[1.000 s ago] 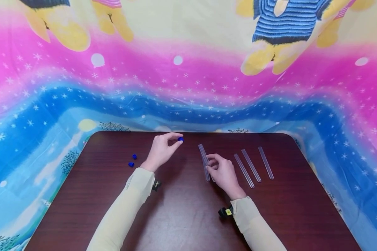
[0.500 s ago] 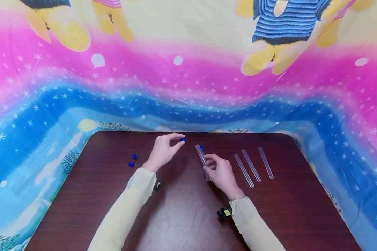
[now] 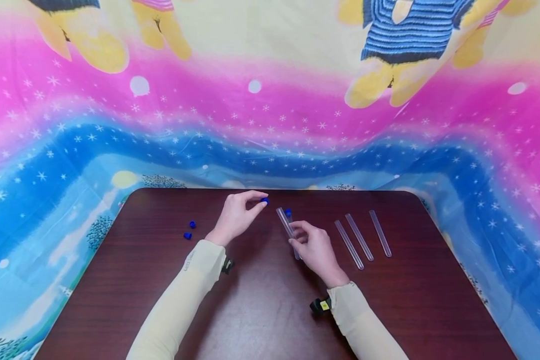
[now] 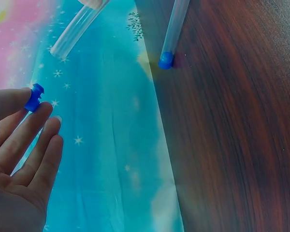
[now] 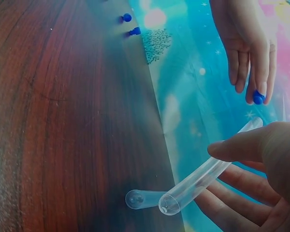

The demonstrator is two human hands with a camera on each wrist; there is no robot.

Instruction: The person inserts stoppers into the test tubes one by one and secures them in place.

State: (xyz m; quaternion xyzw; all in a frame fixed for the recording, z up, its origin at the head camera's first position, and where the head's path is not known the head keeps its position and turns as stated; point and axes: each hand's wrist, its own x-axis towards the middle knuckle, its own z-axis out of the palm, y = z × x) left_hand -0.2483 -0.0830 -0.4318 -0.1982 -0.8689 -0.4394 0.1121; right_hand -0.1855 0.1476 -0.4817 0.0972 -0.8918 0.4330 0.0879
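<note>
My left hand point(image 3: 235, 217) pinches a small blue stopper point(image 4: 34, 98) between thumb and fingertips above the far part of the table. To its right, my right hand point(image 3: 317, 250) holds a clear test tube point(image 5: 195, 186) between thumb and fingers. This tube is tilted, its upper end leaning toward the left hand, with a small gap between that end and the stopper. Behind it on the table lies another clear tube point(image 4: 175, 26) with a blue stopper point(image 4: 166, 60) in its end; the right hand partly hides it in the head view.
Three clear test tubes point(image 3: 360, 237) lie side by side on the right of the dark wooden table point(image 3: 261, 310). Two loose blue stoppers point(image 3: 190, 230) sit on the left. A printed cloth point(image 3: 270, 120) hangs along the table's far edge.
The held tube's upper end has swung left toward the stopper, uncovering the blue-stoppered tube behind it. My left hand has shifted slightly right, and the right hand slightly left.
</note>
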